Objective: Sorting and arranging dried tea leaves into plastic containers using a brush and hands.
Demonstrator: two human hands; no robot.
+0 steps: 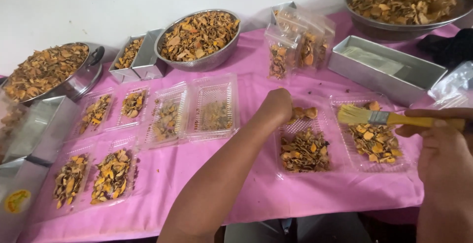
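Note:
My left hand [277, 106] reaches out over a clear plastic tray [322, 126] and pinches an orange-brown dried slice [304, 112] above the pile of slices in it. My right hand [441, 147] at the right edge holds a yellow-handled paintbrush [394, 118] level. Its pale bristles point left over a second clear tray [345, 149] that also holds dried slices.
Several more clear trays with dried slices [112, 174] lie on the pink cloth [246, 184] to the left. Steel bowls heaped with slices [198, 36] stand at the back, with filled plastic bags [295, 46], a long steel tin [384, 68] and small steel boxes [135, 56].

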